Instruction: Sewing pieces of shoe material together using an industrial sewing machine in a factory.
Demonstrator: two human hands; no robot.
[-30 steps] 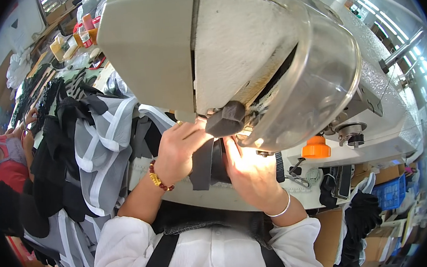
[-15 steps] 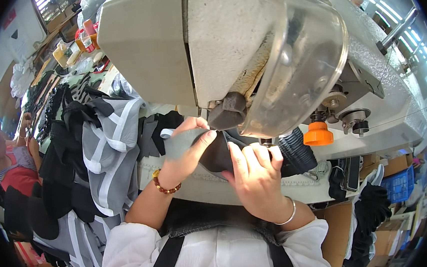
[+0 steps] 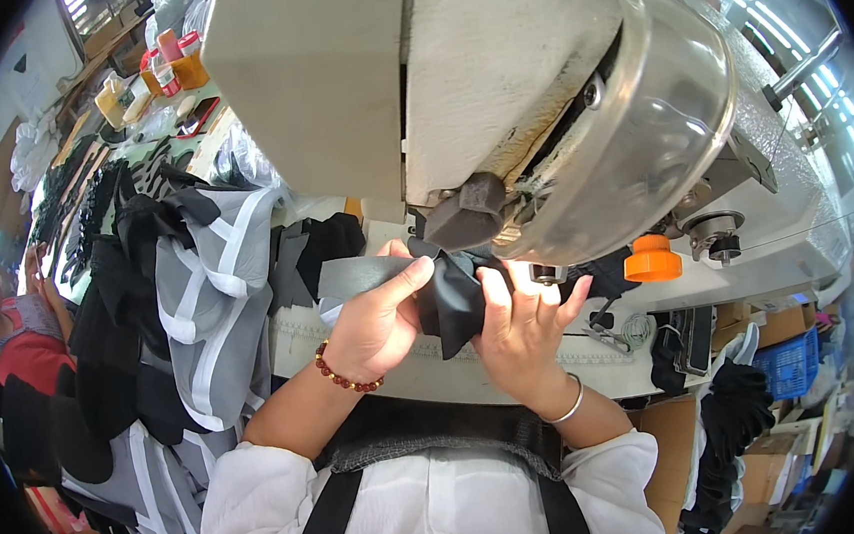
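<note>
Co-worker [image 3: 27, 344] in red sits at the far left, both arms raised. Bottles [image 3: 167, 82] stand on a table behind, at the far left. Grey pieces [image 3: 216, 324] with white trim hang in a heap, mixed with black ones, left of the person. Beside them, dark scraps [image 3: 321, 255] lie on the worktop [image 3: 425, 373]. The left hand [image 3: 376, 321], a beaded bracelet at its wrist, has thumb and fingers closed on a grey strip [image 3: 362, 275], at the edge of the black cloth [image 3: 455, 300]. That cloth lies between both hands, just on the near side of the sewing machine [image 3: 308, 96]. The right hand [image 3: 523, 335] touches the cloth with fingers spread; I cannot tell whether its hidden thumb pinches it. Farther right come a clear guard [image 3: 658, 138], an orange knob [image 3: 652, 259] and a blue basket [image 3: 789, 367].
</note>
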